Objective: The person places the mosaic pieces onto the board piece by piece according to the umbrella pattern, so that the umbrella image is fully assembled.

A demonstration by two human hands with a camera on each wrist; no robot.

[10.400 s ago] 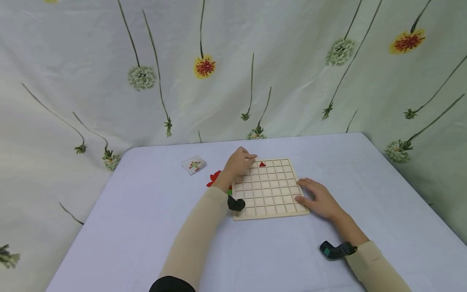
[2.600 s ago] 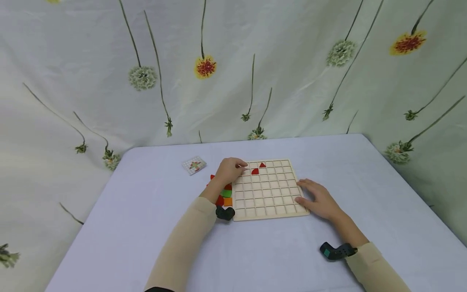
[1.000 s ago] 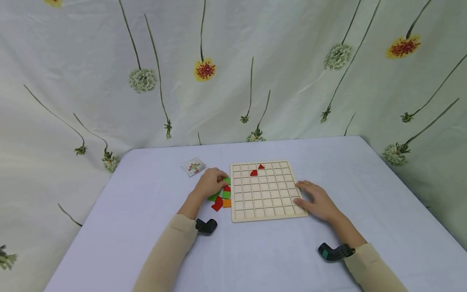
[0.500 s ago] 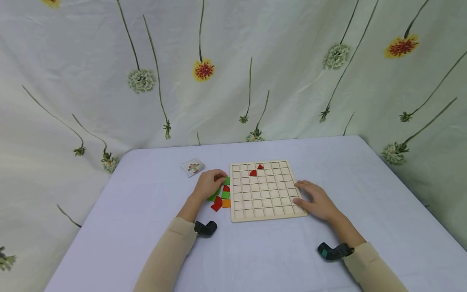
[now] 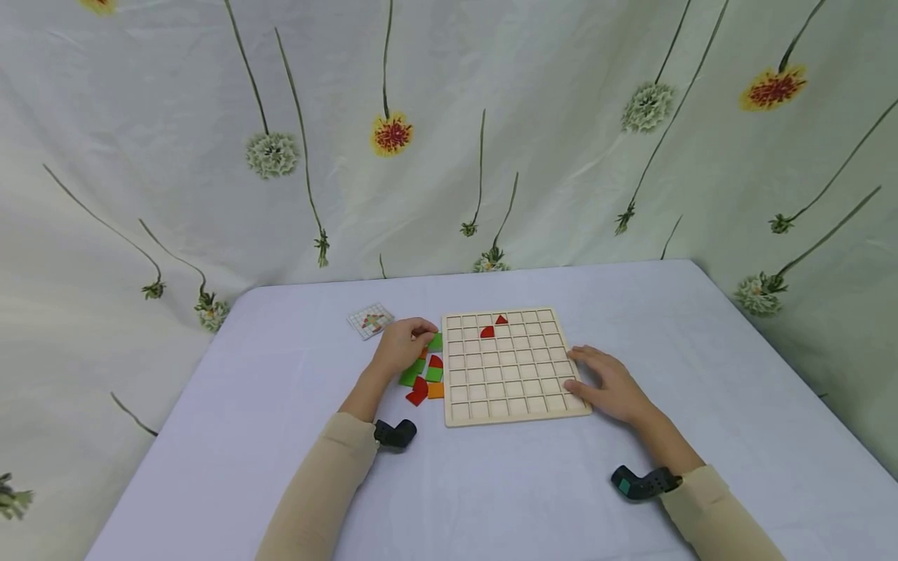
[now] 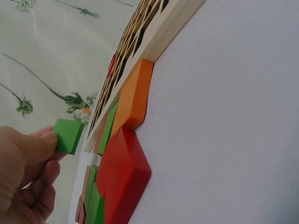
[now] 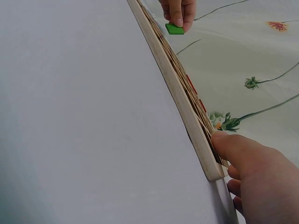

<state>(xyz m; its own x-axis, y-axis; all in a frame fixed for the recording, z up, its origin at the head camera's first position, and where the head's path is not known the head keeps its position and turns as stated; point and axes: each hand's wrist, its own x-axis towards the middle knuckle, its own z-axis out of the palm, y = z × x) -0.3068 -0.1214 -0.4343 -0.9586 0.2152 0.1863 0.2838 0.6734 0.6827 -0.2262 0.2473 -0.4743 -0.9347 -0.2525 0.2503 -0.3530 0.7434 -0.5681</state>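
Left of the wooden grid board (image 5: 519,419), my left hand (image 5: 401,344) pinches a green square tile (image 6: 68,135) between thumb and fingers, raised off the table. Loose pieces lie under and beside that hand: an orange tile (image 6: 133,100) against the board's edge, a red piece (image 6: 121,172), and more green and red ones, partly covered by the hand in the head view. My right hand (image 5: 610,387) rests on the board's right edge, its thumb on the rim. Inside the grid near the far side sit a red triangle (image 5: 501,320) and a red quarter-round piece (image 5: 488,333).
A small card (image 5: 370,321) with a coloured pattern on a grid lies beyond the left hand. A white cloth covers the table (image 5: 491,491). Behind its far edge hangs a flower-print curtain (image 5: 561,156).
Over the earlier frames the red quarter-round piece came onto the board and the left hand returned to the loose pieces. It has now lifted the green tile slightly. The right hand stays put.
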